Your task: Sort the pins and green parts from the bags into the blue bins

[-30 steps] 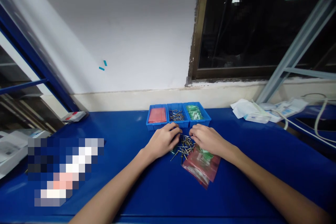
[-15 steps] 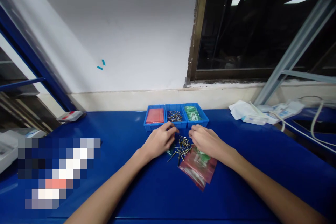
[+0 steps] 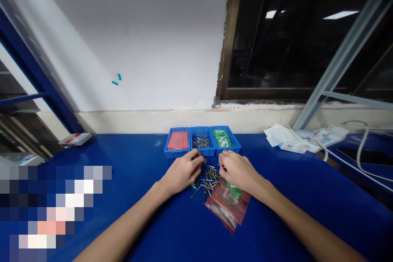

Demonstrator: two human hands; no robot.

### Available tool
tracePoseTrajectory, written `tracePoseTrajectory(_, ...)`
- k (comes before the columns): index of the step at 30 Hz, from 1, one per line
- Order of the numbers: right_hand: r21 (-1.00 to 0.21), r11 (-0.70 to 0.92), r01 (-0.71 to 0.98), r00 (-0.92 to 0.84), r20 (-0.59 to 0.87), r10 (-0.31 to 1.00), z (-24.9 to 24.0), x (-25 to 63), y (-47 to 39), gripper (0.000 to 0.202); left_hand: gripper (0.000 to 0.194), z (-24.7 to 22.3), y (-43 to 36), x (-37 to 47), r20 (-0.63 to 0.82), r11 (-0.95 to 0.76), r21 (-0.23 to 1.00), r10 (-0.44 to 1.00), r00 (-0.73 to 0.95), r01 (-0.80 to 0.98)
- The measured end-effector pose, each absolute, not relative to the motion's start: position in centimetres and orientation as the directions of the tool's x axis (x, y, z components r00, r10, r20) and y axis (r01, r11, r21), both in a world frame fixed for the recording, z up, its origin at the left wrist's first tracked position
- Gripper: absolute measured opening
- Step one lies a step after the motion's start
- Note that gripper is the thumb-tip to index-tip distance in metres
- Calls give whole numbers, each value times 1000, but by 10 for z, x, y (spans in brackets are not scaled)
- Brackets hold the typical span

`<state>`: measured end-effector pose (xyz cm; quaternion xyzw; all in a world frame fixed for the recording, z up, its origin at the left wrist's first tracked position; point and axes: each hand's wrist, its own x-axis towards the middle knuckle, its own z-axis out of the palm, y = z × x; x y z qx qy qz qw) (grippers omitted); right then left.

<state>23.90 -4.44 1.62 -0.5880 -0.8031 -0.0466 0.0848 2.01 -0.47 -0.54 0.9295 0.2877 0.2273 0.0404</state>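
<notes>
A loose pile of blind rivets (image 3: 211, 180) lies on the blue table between my hands. My left hand (image 3: 184, 172) rests at the pile's left side, fingers curled. Partly under it shows a small teal-green plastic bag (image 3: 196, 183); whatever the fingertips pinch is hidden. On the other side, my right hand (image 3: 238, 168) is closed, and a thin rivet tip pokes out at its fingertips. Red plastic bags (image 3: 225, 208) lie overlapped below the right hand, with a green bag (image 3: 236, 191) against them, partly covered by that hand.
Behind the hands stand three joined blue bins: one with red bags (image 3: 178, 140), one with rivets (image 3: 202, 141), one with green bags (image 3: 222, 138). White packaging (image 3: 287, 139) and white cables (image 3: 359, 155) are at the right; a small box (image 3: 76, 139) is at the far left.
The whole view has shifted slightly, so everything sits a little lower and further left. Both hands keep nearly the same place beside the rivet pile.
</notes>
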Motion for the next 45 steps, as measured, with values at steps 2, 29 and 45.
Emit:
tracePoseTrajectory(2,-39,307,951,-292,210,933,17,238,-45,8,24,-6,-5,20,413,-834,217,550,726,508)
tracePoseTrajectory(29,-554,541,632,-267,501,824,16,225,-54,8,26,-9,-12,30,483,-848,208,522,703,487)
tracePoseTrajectory(45,-467,472,748,-298,399,867,9,227,-51,20,27,-8,-13,29,564,-846,242,521,641,476)
